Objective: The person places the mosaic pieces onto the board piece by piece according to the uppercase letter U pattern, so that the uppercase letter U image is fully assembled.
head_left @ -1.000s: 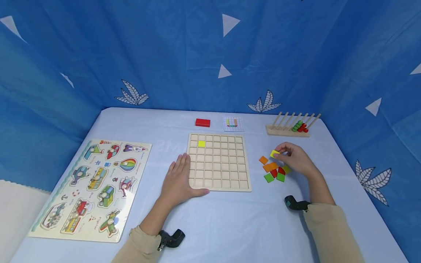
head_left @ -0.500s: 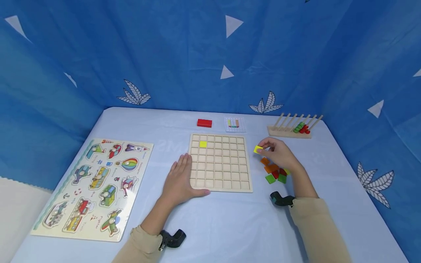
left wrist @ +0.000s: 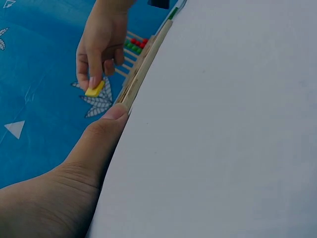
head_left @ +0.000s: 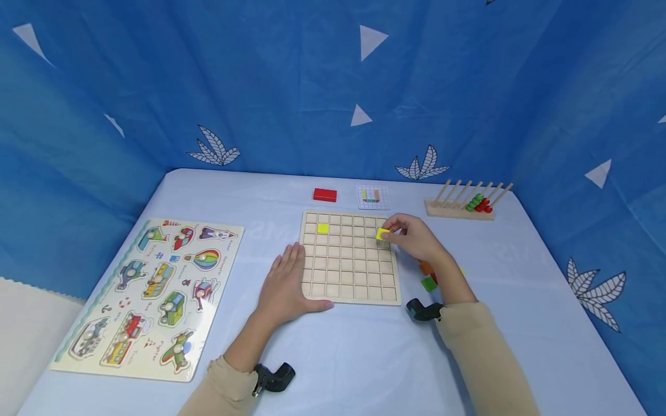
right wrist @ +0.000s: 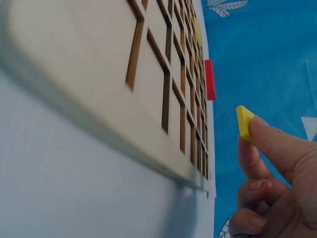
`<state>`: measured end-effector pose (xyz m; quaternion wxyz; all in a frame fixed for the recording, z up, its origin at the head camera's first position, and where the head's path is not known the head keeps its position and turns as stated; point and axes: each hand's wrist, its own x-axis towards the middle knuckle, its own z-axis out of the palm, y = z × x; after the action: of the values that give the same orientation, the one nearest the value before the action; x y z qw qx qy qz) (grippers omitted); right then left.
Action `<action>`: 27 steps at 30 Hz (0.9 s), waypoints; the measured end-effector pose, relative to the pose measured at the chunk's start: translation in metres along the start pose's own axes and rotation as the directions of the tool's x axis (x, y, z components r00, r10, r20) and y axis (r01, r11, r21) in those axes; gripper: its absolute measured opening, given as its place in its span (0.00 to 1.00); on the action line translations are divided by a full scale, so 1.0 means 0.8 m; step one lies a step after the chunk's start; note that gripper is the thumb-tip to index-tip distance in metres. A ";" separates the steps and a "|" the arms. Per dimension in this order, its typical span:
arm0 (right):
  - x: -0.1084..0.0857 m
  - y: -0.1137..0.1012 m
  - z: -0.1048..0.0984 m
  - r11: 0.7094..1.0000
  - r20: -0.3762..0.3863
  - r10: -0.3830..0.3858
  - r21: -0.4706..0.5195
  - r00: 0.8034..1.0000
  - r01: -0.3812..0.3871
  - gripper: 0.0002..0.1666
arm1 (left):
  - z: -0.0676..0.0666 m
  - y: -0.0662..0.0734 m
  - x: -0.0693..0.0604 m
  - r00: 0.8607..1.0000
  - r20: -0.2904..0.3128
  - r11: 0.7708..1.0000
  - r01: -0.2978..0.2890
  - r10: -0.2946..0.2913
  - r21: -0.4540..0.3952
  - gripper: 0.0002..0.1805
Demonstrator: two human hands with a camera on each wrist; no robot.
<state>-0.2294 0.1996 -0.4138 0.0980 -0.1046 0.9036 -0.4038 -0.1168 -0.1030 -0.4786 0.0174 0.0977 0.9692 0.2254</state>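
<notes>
A wooden grid board (head_left: 347, 266) lies mid-table, with one yellow tile (head_left: 323, 228) in a cell near its upper left. My left hand (head_left: 282, 287) rests along the board's left side, fingers straight, thumb at the front edge. My right hand (head_left: 414, 237) pinches another yellow tile (head_left: 382, 233) between thumb and fingertips above the board's upper right part. In the right wrist view the held tile (right wrist: 244, 124) is clear of the board. Loose tiles, including a green one (head_left: 429, 283), lie right of the board, partly hidden by the right forearm.
Behind the board are a red block (head_left: 325, 195) and a small pattern card (head_left: 373, 197). A rack of pegs with green and red beads (head_left: 460, 210) stands at the back right. A picture puzzle board (head_left: 148, 300) lies at the left.
My right hand has moved left from over the loose tiles to above the board, carrying the yellow tile. The left hand has stayed in place against the board.
</notes>
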 end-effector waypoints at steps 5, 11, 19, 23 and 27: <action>0.010 -0.011 0.014 0.999 0.021 -0.035 0.017 0.999 0.035 0.12 | -0.001 0.000 0.000 1.000 0.002 1.000 0.002 -0.002 0.006 0.79; 0.023 -0.023 0.031 0.998 0.039 -0.050 0.026 0.998 0.049 0.10 | -0.003 0.002 -0.001 1.000 0.001 1.000 0.002 -0.002 0.007 0.79; 0.034 -0.037 0.054 0.997 0.062 -0.066 0.037 0.996 0.064 0.09 | -0.001 0.001 -0.001 1.000 0.000 1.000 -0.001 0.001 0.014 0.79; 0.036 -0.043 0.061 0.997 0.063 -0.068 0.043 0.996 0.065 0.08 | 0.000 0.000 0.000 1.000 0.008 1.000 0.005 -0.005 0.017 0.79; 0.040 -0.049 0.067 0.998 0.067 -0.050 0.042 0.996 0.047 0.08 | 0.000 -0.001 0.000 1.000 0.002 1.000 0.002 -0.002 0.015 0.79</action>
<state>-0.2418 0.1276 -0.4222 0.1208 -0.1383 0.8886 -0.4203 -0.1167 -0.1034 -0.4787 0.0179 0.0969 0.9709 0.2180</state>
